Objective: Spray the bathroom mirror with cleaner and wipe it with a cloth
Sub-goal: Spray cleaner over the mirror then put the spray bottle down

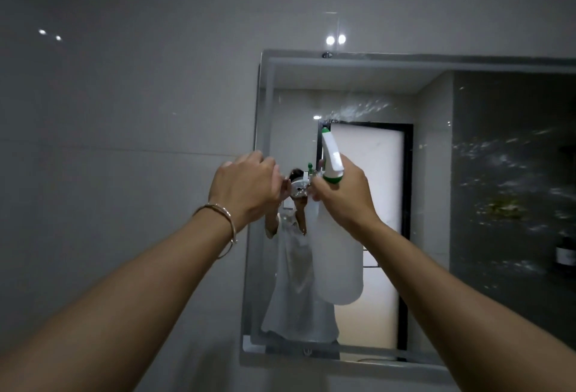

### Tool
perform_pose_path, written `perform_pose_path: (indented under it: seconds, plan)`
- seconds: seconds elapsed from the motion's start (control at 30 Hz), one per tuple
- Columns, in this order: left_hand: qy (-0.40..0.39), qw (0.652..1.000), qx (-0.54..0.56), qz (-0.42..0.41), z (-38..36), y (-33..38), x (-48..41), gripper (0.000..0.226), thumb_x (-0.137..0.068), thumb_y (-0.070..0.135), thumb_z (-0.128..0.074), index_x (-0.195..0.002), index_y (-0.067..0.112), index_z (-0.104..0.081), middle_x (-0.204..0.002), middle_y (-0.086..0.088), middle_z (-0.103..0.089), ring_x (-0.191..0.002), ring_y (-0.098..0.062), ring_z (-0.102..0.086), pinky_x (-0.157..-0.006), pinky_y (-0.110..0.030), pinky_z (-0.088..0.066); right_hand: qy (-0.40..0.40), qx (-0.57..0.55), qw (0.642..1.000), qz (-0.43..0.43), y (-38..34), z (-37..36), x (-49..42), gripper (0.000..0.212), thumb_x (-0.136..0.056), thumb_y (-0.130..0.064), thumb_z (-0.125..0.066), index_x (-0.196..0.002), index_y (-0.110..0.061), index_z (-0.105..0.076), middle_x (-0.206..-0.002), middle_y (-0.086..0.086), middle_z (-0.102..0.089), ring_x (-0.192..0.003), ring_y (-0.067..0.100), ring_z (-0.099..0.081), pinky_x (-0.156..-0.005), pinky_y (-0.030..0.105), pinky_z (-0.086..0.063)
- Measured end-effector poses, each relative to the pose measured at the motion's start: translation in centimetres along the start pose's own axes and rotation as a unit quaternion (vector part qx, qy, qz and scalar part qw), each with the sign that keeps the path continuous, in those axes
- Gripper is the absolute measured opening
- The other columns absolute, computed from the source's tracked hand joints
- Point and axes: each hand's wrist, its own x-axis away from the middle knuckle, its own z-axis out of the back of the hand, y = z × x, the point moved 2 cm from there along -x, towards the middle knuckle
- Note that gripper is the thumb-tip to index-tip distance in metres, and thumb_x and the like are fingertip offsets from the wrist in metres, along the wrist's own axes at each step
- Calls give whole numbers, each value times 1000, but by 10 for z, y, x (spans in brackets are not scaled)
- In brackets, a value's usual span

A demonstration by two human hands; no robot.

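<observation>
One right hand (346, 195) grips the neck of the single translucent white plastic spray bottle with a green-and-white trigger head (339, 260). The bottle stands nearly upright, long axis vertical. Its body hangs below the grip and its nozzle, above the grip, aims up and away at the glass. A burst of fine spray droplets (358, 109) flies up and to the right of the nozzle.

Just left of the grip, one left hand (246, 183) is raised. Its curled fingers are hidden behind the back of the hand, so whether it holds anything is unclear. Two thin gold bangles (218, 223) circle its wrist.

Beyond both hands hangs one rectangular wall mirror (430, 173), speckled with droplets to the right and cut off at the right edge.
</observation>
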Motion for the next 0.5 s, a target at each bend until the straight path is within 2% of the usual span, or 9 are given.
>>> perform_pose_path:
  seconds: [0.13,0.33,0.4,0.5]
  plan:
    - [-7,1000,-10,0,0,-7,6,36,-97,33,-25,-95,13,-56,-95,-4,-56,-76,-15,-42,-68,-28,-33,-2,1,1000,-18,-1,-9,6,12,-83,-14,-64,-86,-9,-54,-82,17,-61,-77,38,-63,-69,50,-56]
    - [-6,1000,-13,4,7,-19,10,36,-96,33,-26,-92,14,-56,-95,-4,-57,-77,-17,-47,-69,-31,-41,-22,6,999,-27,2,-21,14,21,-78,-22,-59,-93,-8,-55,-85,16,-63,-76,36,-63,-66,52,-55]
    - [-7,1000,-10,2,10,-23,10,36,-96,33,-25,-92,14,-56,-94,-3,-56,-78,-17,-48,-69,-30,-42,-29,-3,999,-33,1,-21,14,24,-82,-18,-61,-101,-4,-54,-90,18,-63,-76,34,-64,-66,46,-58]
    - [-6,1000,-7,0,12,-28,12,35,-97,32,-25,-93,14,-55,-94,-3,-55,-77,-16,-47,-70,-30,-44,-27,-28,998,-46,-2,-21,15,20,-84,-12,-63,-101,-4,-57,-90,18,-65,-70,28,-66,-57,27,-55]
